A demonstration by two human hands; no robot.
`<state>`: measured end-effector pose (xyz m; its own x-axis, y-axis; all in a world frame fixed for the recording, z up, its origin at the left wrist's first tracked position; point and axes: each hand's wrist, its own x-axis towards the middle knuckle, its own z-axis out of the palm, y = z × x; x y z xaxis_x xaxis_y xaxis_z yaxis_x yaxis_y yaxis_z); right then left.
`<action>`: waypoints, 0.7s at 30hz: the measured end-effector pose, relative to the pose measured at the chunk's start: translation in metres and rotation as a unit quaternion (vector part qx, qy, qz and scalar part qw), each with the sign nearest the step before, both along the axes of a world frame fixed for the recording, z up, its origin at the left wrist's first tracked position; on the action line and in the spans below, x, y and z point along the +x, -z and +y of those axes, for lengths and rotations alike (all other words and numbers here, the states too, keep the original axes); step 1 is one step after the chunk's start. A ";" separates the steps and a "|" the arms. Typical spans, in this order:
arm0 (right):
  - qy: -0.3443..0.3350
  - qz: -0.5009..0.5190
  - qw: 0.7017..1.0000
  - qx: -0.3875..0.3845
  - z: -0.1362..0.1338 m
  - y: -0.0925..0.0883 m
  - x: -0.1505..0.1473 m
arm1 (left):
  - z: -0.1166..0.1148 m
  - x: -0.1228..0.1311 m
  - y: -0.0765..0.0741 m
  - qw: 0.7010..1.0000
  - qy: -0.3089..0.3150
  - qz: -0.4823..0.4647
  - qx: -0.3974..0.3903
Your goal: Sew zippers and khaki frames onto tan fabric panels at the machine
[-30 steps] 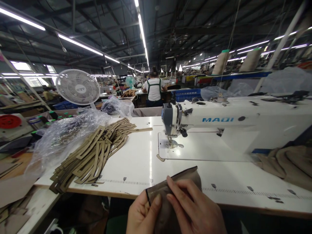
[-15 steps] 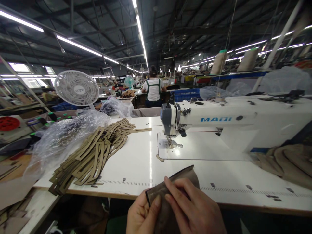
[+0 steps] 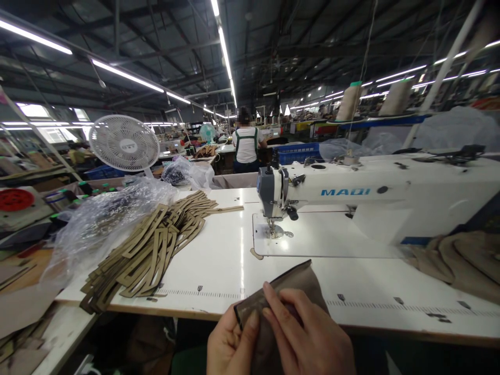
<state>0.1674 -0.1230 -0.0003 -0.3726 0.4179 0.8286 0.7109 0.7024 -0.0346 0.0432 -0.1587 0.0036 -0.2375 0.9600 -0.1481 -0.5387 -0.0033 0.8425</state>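
Note:
At the near edge of the white table [image 3: 219,260], both my hands hold a brown fabric piece [image 3: 292,284]. My left hand [image 3: 230,346] pinches its near-left corner with the thumb on top. Over the piece lies my right hand [image 3: 308,338], fingers curled and pressing on it. The far end of the piece rests on the table in front of the white sewing machine [image 3: 351,195], whose needle [image 3: 273,226] stands a little beyond it.
A fanned stack of brown cut frame-shaped pieces [image 3: 156,245] lies on the table's left, beside a clear plastic bag [image 3: 101,219]. Brown fabric [image 3: 457,260] is heaped at the right. A white fan [image 3: 124,143] stands behind, and a person in a white shirt [image 3: 246,143] works farther back.
The fabric piece's far end has lifted and slid slightly farther onto the table. My hands have shifted a little to the right with it.

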 end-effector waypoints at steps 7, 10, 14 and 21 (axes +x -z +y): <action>-0.124 0.173 0.962 -0.174 0.006 0.015 -0.008 | 0.003 -0.004 0.007 0.998 0.016 -0.051 -0.021; -0.154 0.214 0.936 -0.235 0.007 0.013 -0.007 | 0.003 -0.006 0.008 0.998 0.020 -0.061 -0.024; -0.147 0.249 0.914 -0.284 0.007 0.006 -0.003 | 0.000 -0.005 0.008 0.998 0.041 -0.040 -0.032; -0.121 0.165 0.965 -0.166 0.005 0.000 0.002 | -0.002 -0.005 0.005 0.998 0.037 -0.038 -0.027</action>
<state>0.1690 -0.1179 -0.0003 -0.2307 0.6153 0.7538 0.4399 0.7569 -0.4832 0.0380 -0.1605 -0.0011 -0.1527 0.9646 -0.2151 -0.5984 0.0829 0.7969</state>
